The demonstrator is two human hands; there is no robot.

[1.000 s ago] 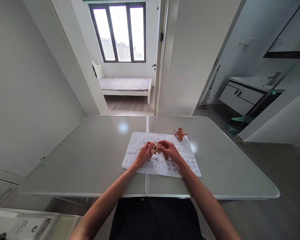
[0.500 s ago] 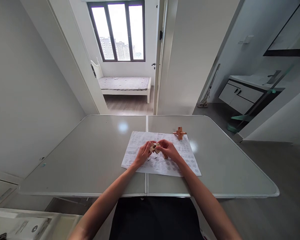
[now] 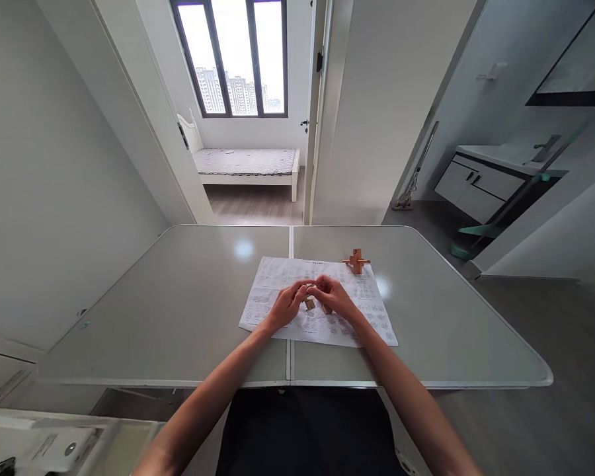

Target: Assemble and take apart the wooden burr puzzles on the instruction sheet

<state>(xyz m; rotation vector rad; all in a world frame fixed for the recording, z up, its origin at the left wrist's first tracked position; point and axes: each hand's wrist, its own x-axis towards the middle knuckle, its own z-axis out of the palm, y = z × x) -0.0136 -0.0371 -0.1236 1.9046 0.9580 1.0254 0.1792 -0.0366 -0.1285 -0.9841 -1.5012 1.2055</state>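
My left hand (image 3: 286,305) and my right hand (image 3: 336,297) meet over a printed instruction sheet (image 3: 277,281) on the grey table (image 3: 178,311). Both hands have their fingers closed around small wooden puzzle pieces (image 3: 310,303), held just above the paper. Most of the pieces are hidden by my fingers. A finished wooden cross-shaped puzzle (image 3: 357,261) stands at the sheet's far right corner, apart from my hands.
The table has a seam down its middle and rounded corners. Beyond it an open doorway shows a bed (image 3: 248,162) under a window. A cabinet with a sink (image 3: 486,182) stands at the right. White items sit on a low surface (image 3: 54,446) at my lower left.
My fingers have closed further over the wooden pieces, which show less than before. The view has tilted slightly; the cross puzzle has not moved.
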